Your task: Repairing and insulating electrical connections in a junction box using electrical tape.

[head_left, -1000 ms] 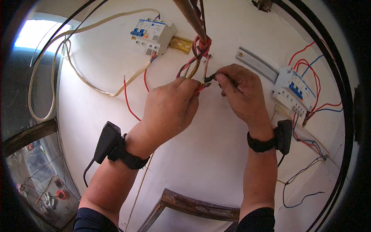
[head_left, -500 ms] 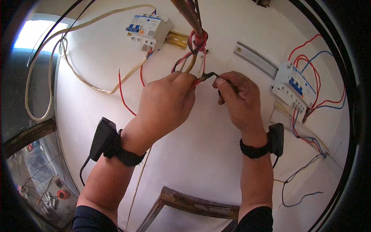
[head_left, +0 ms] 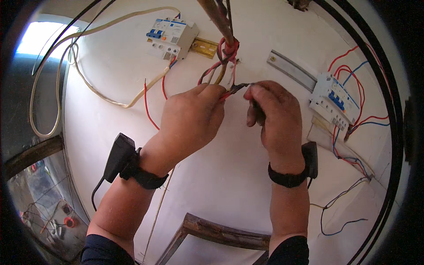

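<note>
My left hand (head_left: 191, 112) is closed round a bundle of wires hanging from a knot of red and black wires (head_left: 229, 51) on a brown pole. A red wire end (head_left: 224, 95) shows at its fingertips. Just beyond it a wire joint is wrapped in black tape (head_left: 238, 88), a thin end of which runs to the right. My right hand (head_left: 274, 108) pinches that end between thumb and forefinger, its other fingers curled. What lies inside either grip is hidden by the fingers.
A white circuit breaker (head_left: 170, 37) with a cream cable (head_left: 86, 86) is on the upper left wall. Another breaker (head_left: 335, 99) with red and blue wires sits right, by a metal rail (head_left: 291, 70). Below stands a wooden frame (head_left: 225, 234). Black cables (head_left: 394, 132) curve down the right side.
My right hand has turned and shifted slightly, with the black tape end now straighter between the hands. My left hand holds the wires in nearly the same place.
</note>
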